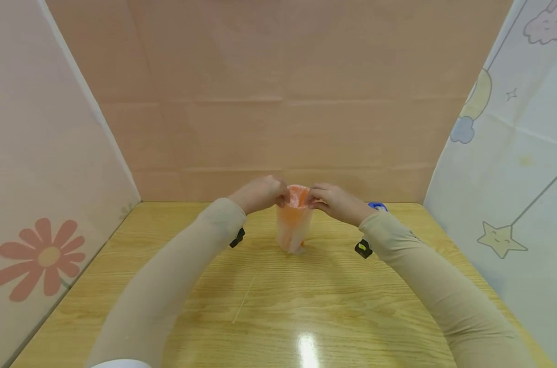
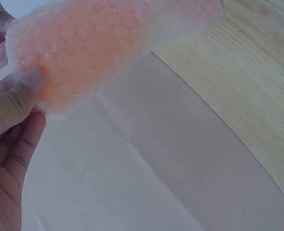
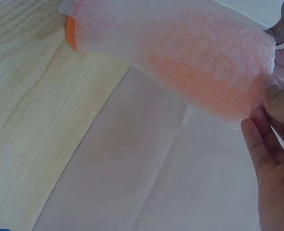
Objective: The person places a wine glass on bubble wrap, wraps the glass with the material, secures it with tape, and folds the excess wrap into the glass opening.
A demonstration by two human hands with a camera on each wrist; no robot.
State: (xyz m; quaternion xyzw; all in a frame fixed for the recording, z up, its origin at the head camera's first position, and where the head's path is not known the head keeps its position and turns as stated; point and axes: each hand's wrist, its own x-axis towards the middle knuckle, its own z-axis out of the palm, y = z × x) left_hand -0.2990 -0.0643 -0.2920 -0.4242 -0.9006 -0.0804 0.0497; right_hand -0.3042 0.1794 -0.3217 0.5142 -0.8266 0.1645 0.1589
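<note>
An orange object point(image 3: 71, 33) stands inside a roll of clear bubble wrap point(image 1: 293, 230) at the far middle of the table, its orange lower edge showing past the wrap in the right wrist view. The wrap is upright and its top gapes, with orange visible inside in the head view. At the left of that top rim, my left hand point(image 1: 265, 193) pinches the wrap, thumb pressed flat on its bubbles in the left wrist view. Opposite, my right hand point(image 1: 331, 200) pinches the rim between thumb and fingers. Most of the orange object's shape is hidden by the wrap.
Behind my right wrist lies a blue object point(image 1: 377, 206), partly covered by the arm. The wooden table point(image 1: 278, 306) ends at a tan back panel point(image 1: 278, 128), close behind the wrap. Printed panels stand on both sides. A thin pale line point(image 1: 243, 300) crosses the tabletop's left-front part.
</note>
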